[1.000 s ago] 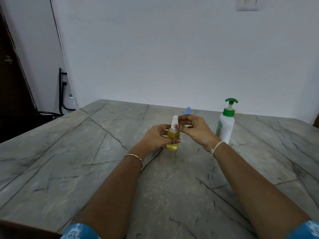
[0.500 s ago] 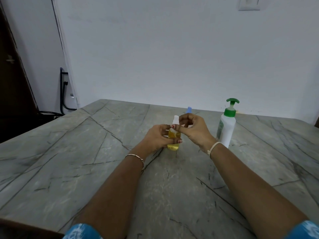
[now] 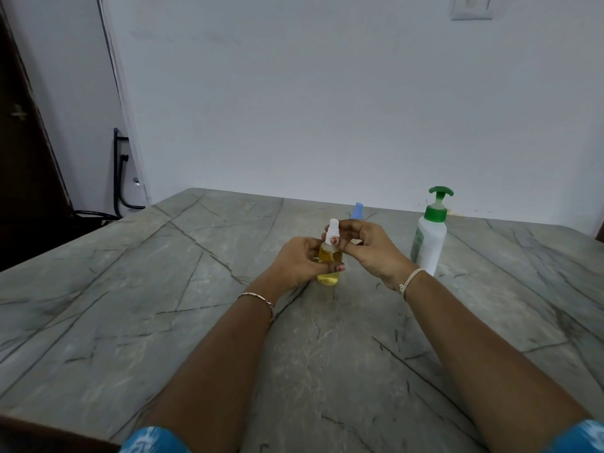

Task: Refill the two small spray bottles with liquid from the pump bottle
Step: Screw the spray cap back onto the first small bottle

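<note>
Clamping the spray bottle (image 3: 328,278), left hand (image 3: 299,263) and right hand (image 3: 376,253) meet over grey table (image 3: 157,289).

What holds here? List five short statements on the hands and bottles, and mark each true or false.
1. The left hand grips the yellow spray bottle by its body. True.
2. The right hand pinches that bottle's white spray top. True.
3. The pump bottle lies on its side. False: it stands upright on the table, right of the hands, touched by neither.
4. Both wrists are bare. False: the left wears a thin bracelet, the right a pale band.
5. A blue top shows behind the hands. True.
</note>
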